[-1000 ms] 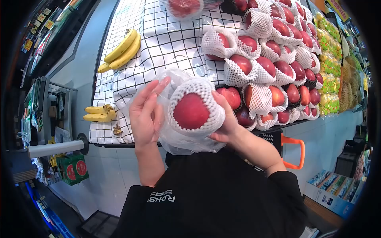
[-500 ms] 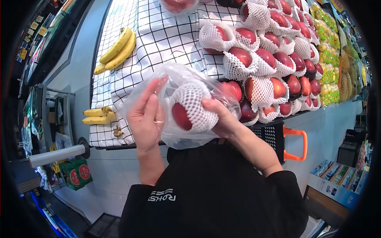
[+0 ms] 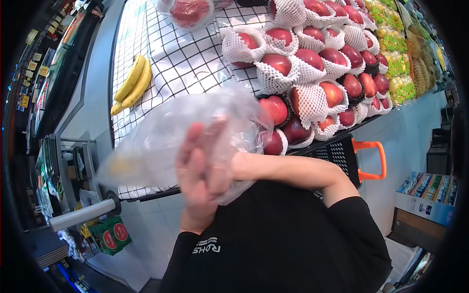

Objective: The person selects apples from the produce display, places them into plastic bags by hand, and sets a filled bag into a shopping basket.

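Observation:
A clear plastic bag [image 3: 161, 127] spreads, blurred, in front of me above the display. My left hand [image 3: 193, 173] is closed on the bag near its lower side, its fingers curled and smeared by motion. My right hand [image 3: 221, 163] lies against my left hand, partly behind the bag film, so its fingers do not show clearly. The foam-netted red fruit from before is out of sight. Just beyond the bag sit a bare red fruit [image 3: 273, 110] and several red fruits in white foam nets [image 3: 312, 102].
Two bananas [image 3: 134, 83] lie on the checked cloth [image 3: 181, 58]. Bagged red fruit [image 3: 190, 10] sits at the back. To the right is a black basket with an orange handle [image 3: 383, 158]; at lower left, a white roll [image 3: 83, 215] stands near a green box [image 3: 110, 234].
The bag has swung out to the left over the lower bananas. My right hand has moved left against my left hand, and the netted fruit has gone out of view.

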Demonstrator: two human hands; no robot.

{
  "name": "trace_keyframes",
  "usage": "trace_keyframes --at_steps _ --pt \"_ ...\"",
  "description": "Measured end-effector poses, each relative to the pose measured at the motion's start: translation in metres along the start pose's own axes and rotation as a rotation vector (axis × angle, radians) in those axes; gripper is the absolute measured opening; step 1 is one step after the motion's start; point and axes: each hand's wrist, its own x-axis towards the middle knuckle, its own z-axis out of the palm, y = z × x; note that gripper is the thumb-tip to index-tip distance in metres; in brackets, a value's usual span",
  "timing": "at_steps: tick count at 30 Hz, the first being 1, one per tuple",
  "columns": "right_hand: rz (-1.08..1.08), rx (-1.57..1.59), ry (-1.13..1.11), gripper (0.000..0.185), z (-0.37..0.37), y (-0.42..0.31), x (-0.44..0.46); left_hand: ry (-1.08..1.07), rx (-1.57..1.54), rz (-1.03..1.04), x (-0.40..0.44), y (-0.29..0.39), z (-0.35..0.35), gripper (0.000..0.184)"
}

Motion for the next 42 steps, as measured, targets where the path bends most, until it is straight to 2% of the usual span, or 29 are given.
trace_keyframes --at_steps 1,2,3,4,6,8,10,13,15,16,21,24,26,27,29,31,33,34,35,36,38,39,41,42 --pt "-0.07 -0.11 -0.067 0.038 -0.003 -0.005 0.006 0.153 -0.076 0.127 0.003 0.009 0.006 0.047" --pt "-0.021 -0.177 -0.148 0.039 -0.011 -0.008 0.004 0.294 -0.128 0.258 0.006 0.017 0.013 0.047" --pt "0.027 -0.244 -0.231 0.04 -0.026 -0.012 0.004 0.023 -0.25 0.309 0.01 0.03 -0.01 0.048" --pt "0.027 -0.254 -0.232 0.04 -0.031 -0.009 0.003 0.074 -0.21 0.352 0.01 0.037 -0.013 0.048" --pt "0.041 -0.51 -0.428 0.036 -0.038 -0.003 0.003 0.123 -0.174 0.393 0.01 0.043 -0.022 0.047" --pt "0.047 -0.587 -0.469 0.035 -0.043 0.003 0.005 -0.212 -0.112 0.283 0.011 0.038 -0.042 0.047" --pt "0.062 -0.672 -0.503 0.035 -0.047 0.009 0.007 -0.228 -0.077 0.271 0.015 0.035 -0.046 0.046" --pt "0.069 -0.589 -0.444 0.036 -0.033 0.017 -0.002 -0.167 0.034 0.318 0.012 0.039 -0.062 0.045" --pt "0.053 -0.278 -0.252 0.039 -0.033 0.021 -0.003 -0.127 -0.086 0.307 0.017 0.045 -0.07 0.045" --pt "0.106 -0.041 -0.277 0.045 -0.038 0.024 -0.001 -0.087 -0.102 0.303 0.017 0.045 -0.072 0.045" --pt "0.042 0.008 -0.228 0.043 -0.041 0.031 0.004 -0.208 -0.081 0.265 0.025 0.044 -0.073 0.045" --pt "-0.01 0.039 -0.149 0.042 -0.04 0.04 0.0 -0.147 0.042 0.301 0.029 0.048 -0.089 0.042" --pt "0.0 0.059 -0.223 0.044 -0.048 0.049 -0.001 0.337 0.049 0.331 0.03 0.047 -0.096 0.04" --pt "0.016 0.083 -0.304 0.046 -0.058 0.05 0.0 0.33 0.051 0.33 0.032 0.046 -0.099 0.04" --pt "0.013 0.078 -0.307 0.043 -0.084 0.047 0.002 0.505 0.127 0.348 0.036 0.041 -0.103 0.039" --pt "0.008 0.072 -0.315 0.04 -0.116 0.044 0.011 0.486 0.12 0.341 0.039 0.04 -0.103 0.039" --pt "-0.044 0.243 -0.415 0.044 -0.154 0.047 0.024 0.473 0.111 0.343 0.042 0.037 -0.1 0.039" --pt "-0.019 0.425 -0.207 0.032 -0.177 0.05 0.026 0.489 0.114 0.353 0.045 0.038 -0.098 0.039" --pt "0.033 0.387 -0.119 0.026 -0.206 0.055 0.034 0.505 0.117 0.364 0.048 0.038 -0.096 0.039" --pt "0.072 0.377 0.076 0.023 -0.22 0.074 0.041 0.505 0.12 0.369 0.05 0.037 -0.092 0.039" --pt "0.007 -0.14 0.513 0.021 -0.248 0.135 0.065 0.618 0.148 0.371 0.054 0.034 -0.085 0.039" --pt "0.063 -0.325 0.523 0.031 -0.271 0.162 0.074 0.618 0.152 0.374 0.053 0.032 -0.087 0.039" --pt "0.116 -0.617 0.506 0.049 -0.295 0.218 0.092 0.472 0.173 0.317 0.048 0.026 -0.098 0.039" --pt "0.111 -0.614 0.509 0.049 -0.303 0.231 0.098 0.47 0.177 0.322 0.048 0.023 -0.101 0.039"
